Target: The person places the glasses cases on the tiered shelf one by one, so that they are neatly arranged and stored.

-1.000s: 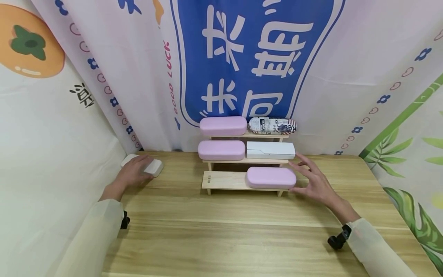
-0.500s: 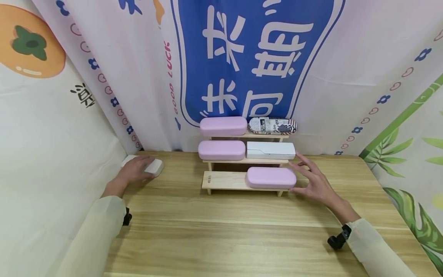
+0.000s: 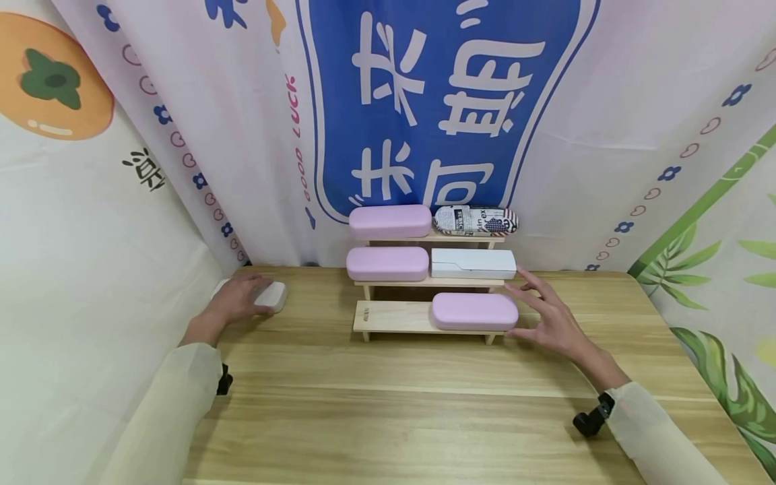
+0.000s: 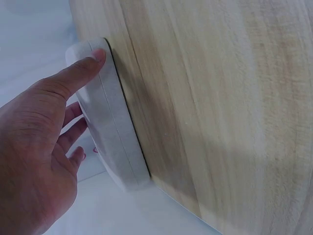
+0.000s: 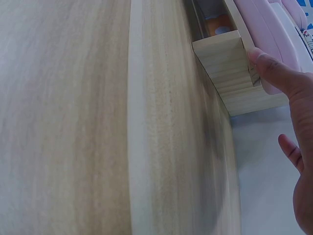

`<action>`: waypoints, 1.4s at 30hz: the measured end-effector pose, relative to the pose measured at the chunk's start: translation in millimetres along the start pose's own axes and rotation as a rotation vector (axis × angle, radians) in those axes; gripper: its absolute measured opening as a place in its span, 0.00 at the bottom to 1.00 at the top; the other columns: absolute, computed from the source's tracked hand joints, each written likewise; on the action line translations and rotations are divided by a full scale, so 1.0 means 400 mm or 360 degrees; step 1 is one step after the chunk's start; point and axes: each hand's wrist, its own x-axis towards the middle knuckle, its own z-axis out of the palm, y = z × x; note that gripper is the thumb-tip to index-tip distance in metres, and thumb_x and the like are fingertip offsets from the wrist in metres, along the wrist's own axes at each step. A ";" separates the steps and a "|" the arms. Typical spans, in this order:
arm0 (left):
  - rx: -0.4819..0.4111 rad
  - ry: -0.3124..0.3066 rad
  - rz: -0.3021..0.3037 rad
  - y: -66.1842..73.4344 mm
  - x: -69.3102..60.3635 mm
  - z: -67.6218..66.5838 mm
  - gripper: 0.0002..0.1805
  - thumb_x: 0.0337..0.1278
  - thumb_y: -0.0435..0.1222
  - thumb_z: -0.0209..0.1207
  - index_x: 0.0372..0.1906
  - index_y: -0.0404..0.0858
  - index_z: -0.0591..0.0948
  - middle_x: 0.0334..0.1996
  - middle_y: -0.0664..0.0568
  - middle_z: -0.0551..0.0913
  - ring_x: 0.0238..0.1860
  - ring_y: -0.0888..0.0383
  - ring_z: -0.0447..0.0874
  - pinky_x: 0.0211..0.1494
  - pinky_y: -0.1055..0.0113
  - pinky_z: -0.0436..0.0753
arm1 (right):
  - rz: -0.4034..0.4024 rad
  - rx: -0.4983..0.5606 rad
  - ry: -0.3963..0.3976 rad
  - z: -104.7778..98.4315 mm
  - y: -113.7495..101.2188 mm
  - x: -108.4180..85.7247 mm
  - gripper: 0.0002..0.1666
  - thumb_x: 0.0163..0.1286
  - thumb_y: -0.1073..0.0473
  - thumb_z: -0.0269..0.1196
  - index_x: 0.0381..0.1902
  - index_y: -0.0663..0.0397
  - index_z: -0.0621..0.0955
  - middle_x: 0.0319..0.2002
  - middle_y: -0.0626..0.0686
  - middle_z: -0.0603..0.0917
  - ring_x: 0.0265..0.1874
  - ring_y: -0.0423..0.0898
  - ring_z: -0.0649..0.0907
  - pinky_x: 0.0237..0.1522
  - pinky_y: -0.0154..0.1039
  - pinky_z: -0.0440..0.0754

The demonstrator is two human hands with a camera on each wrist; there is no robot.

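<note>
At the table's back left corner, my left hand (image 3: 236, 303) grips a white glasses case (image 3: 271, 296) lying on the wood. The left wrist view shows the thumb on one side of this case (image 4: 115, 122) and the other fingers at its far side, partly hidden. My right hand (image 3: 553, 323) is spread at the right end of a three-step wooden stand (image 3: 394, 316). Its thumb touches the bottom step's end beside a pink glasses case (image 3: 475, 311); its index fingertip is at the right end of a white glasses case (image 3: 473, 263) on the middle step.
Another pink case (image 3: 388, 263) sits left on the middle step. On the top step are a pink case (image 3: 391, 221) and a newspaper-print case (image 3: 477, 221). A printed curtain (image 3: 242, 135) hangs close behind the table (image 3: 400, 411).
My left hand and forearm have shifted very slightly to the right, still holding the white case. The right hand stays in place at the stand.
</note>
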 end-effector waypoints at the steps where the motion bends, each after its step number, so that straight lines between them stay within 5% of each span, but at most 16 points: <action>1: 0.0007 -0.0002 -0.0008 0.002 -0.001 -0.001 0.44 0.52 0.48 0.79 0.69 0.28 0.77 0.66 0.23 0.75 0.66 0.25 0.73 0.69 0.32 0.72 | 0.0003 -0.0001 -0.0003 0.000 0.000 0.000 0.64 0.33 0.55 0.90 0.73 0.54 0.78 0.82 0.64 0.61 0.59 0.62 0.81 0.56 0.69 0.81; 18: -0.0075 0.0002 -0.0036 0.019 -0.009 -0.004 0.43 0.47 0.49 0.81 0.66 0.31 0.81 0.61 0.26 0.79 0.59 0.29 0.78 0.59 0.35 0.80 | 0.0023 0.0006 -0.0009 -0.002 -0.008 0.001 0.62 0.34 0.56 0.90 0.72 0.54 0.79 0.82 0.61 0.61 0.59 0.62 0.81 0.57 0.70 0.80; 42: -0.0081 0.0088 0.0053 0.032 -0.026 0.013 0.42 0.43 0.51 0.81 0.63 0.33 0.85 0.53 0.31 0.85 0.51 0.35 0.85 0.51 0.42 0.85 | 0.0007 -0.0002 -0.0004 -0.001 -0.007 0.003 0.63 0.34 0.55 0.90 0.73 0.54 0.78 0.82 0.62 0.61 0.59 0.62 0.81 0.56 0.68 0.81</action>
